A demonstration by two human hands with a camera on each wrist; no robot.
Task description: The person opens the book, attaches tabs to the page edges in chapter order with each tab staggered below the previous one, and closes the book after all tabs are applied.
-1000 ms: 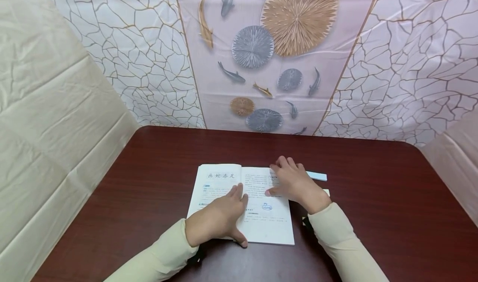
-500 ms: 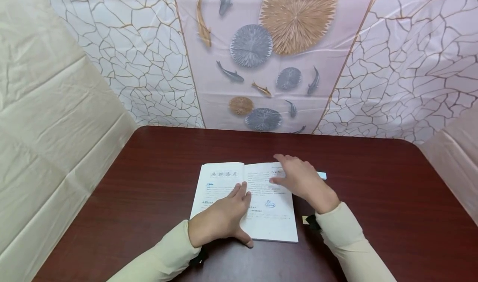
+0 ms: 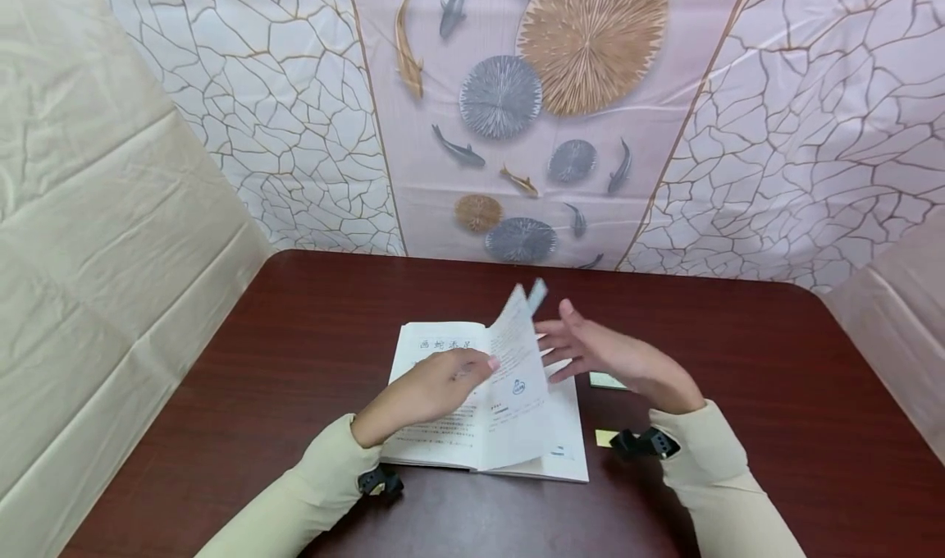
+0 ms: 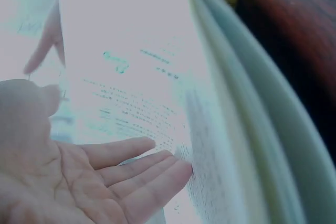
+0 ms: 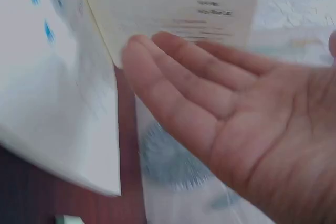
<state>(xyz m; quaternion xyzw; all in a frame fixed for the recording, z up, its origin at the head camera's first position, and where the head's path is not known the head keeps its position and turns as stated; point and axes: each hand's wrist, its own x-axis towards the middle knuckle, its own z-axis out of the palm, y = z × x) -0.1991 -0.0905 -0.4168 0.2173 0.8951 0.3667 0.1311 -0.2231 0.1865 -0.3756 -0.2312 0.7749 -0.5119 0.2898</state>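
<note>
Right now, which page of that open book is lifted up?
The middle page, with a small blue badge: it slants upward, while the left page and the right page lie lower.

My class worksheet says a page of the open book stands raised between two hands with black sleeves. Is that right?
The sleeves aren't black: the head view shows them cream. A page of the open book stands raised between left hand and right hand.

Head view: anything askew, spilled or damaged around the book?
No spill or damage visible. One page stands askew, raised off the open book, a pale blue strip jutting past its edge; probably just mid-turn, so not a fault.
</note>
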